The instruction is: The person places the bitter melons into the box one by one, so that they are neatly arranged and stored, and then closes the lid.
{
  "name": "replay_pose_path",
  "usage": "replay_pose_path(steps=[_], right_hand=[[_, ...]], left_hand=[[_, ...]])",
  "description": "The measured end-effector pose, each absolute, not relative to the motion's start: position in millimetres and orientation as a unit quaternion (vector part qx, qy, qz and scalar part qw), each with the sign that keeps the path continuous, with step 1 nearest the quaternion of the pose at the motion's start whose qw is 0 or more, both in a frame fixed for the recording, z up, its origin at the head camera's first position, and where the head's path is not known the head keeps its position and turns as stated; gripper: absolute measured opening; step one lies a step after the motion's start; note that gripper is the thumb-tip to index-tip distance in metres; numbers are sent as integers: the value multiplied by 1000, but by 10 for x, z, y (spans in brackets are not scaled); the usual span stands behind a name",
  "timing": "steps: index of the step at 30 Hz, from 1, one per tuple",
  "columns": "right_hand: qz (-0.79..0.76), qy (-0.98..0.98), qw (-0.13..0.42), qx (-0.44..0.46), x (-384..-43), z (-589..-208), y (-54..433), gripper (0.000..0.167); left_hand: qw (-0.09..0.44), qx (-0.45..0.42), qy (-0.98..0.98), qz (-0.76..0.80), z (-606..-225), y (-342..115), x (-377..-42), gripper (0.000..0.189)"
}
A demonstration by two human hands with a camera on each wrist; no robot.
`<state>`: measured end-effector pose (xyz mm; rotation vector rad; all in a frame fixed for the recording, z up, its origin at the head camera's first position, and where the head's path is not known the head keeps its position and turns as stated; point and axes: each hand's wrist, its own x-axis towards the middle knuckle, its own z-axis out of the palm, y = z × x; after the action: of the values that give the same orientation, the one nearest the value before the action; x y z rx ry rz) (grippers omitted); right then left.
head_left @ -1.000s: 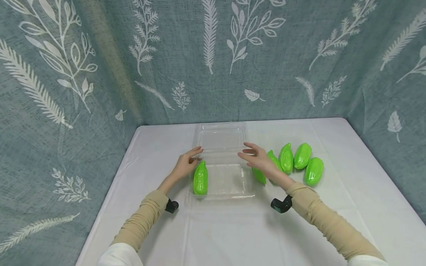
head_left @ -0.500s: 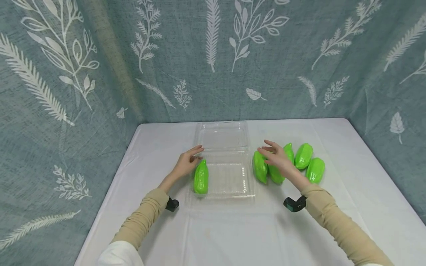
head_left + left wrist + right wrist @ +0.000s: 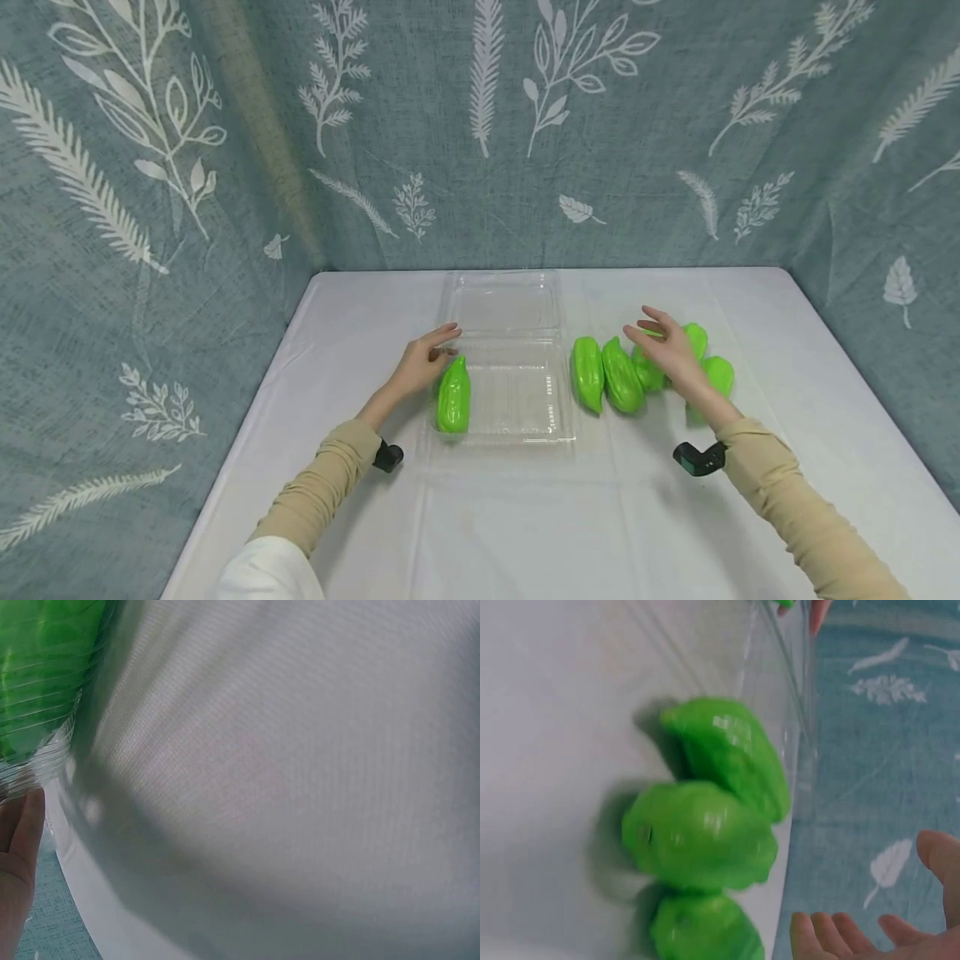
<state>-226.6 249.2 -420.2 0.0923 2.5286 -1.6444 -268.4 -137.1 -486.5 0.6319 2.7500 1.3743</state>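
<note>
A clear plastic hinged box (image 3: pixel 517 437) lies with its lid (image 3: pixel 502 304) folded back. One glossy green gourd-shaped vegetable (image 3: pixel 453 398) is inside, against its left wall. My left hand (image 3: pixel 415 367) rests at the box's back left corner; in the left wrist view its straight fingertips (image 3: pixel 34 801) touch the ribbed plastic edge. The thumb's contact cannot be made out. My right hand (image 3: pixel 670 350) is over the green vegetables to the right of the box, fingers apart and holding nothing. It partly hides several of them, including a rear vegetable (image 3: pixel 697 337).
Between the box and my right hand lie two green vegetables side by side: one nearer the box (image 3: pixel 588 373) and its neighbour (image 3: pixel 621 379). A white cloth (image 3: pixel 510 533) covers the table. Patterned blue-green curtains (image 3: pixel 450 225) hang behind and along both sides.
My right hand has moved right, away from the box and across the green vegetables, uncovering the two nearest the box. The left hand stays at the box's corner. The view has shifted slightly.
</note>
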Motion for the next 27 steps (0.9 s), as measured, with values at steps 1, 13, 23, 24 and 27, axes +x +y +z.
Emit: replay_pose_path(steps=[1, 13, 23, 24, 27], right_hand=[[-539, 840, 55, 34, -2265, -4197, 2528, 75], [-498, 861, 32, 96, -2281, -4229, 3031, 84], [-460, 875, 3, 147, -2183, -4163, 3289, 75], [-458, 876, 4, 151, -2182, -4169, 3315, 75], [-448, 879, 15, 161, -2177, -4191, 3383, 75]], left_hand=[[2, 203, 876, 438, -4864, -1371, -2685, 44], [0, 208, 872, 443, -4862, -1372, -2684, 44], [3, 202, 874, 442, -4851, -1361, -2650, 44], [3, 201, 873, 444, -4849, -1360, -2646, 44], [3, 204, 871, 446, -4842, -1357, -2631, 45]])
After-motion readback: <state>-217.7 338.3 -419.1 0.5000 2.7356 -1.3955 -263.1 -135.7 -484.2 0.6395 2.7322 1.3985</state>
